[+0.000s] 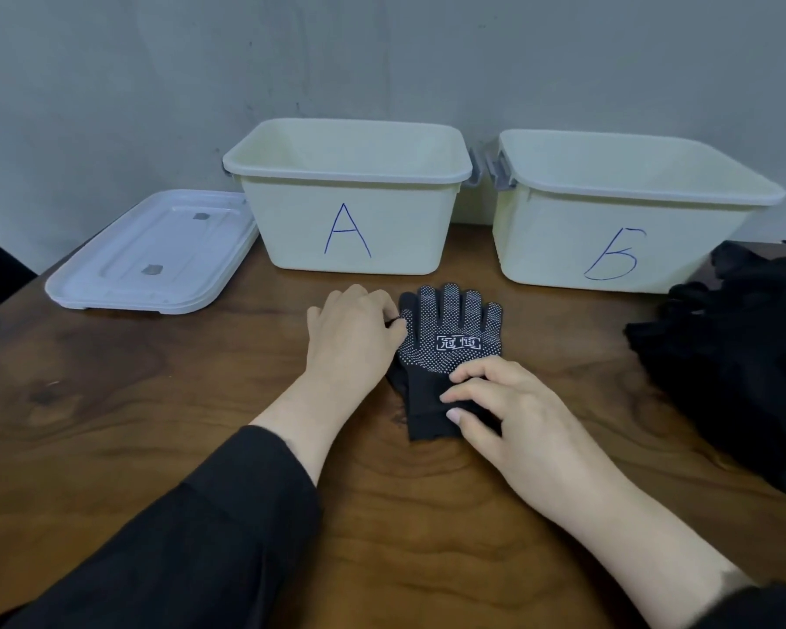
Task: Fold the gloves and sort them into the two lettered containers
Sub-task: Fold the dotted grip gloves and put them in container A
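Note:
A black glove (450,338) with white grip dots and a white printed label lies flat on the wooden table (155,401), fingers pointing toward the containers. My left hand (350,338) pinches the glove's left edge near the thumb. My right hand (495,410) rests on the glove's cuff with curled fingers gripping the fabric. Behind the glove stand two cream containers, one marked A (350,229) and one marked B (609,251). Nothing shows inside either from this angle.
A white lid (155,256) lies flat at the back left beside container A. A heap of black gloves (736,356) sits at the right edge of the table. A grey wall rises right behind the containers.

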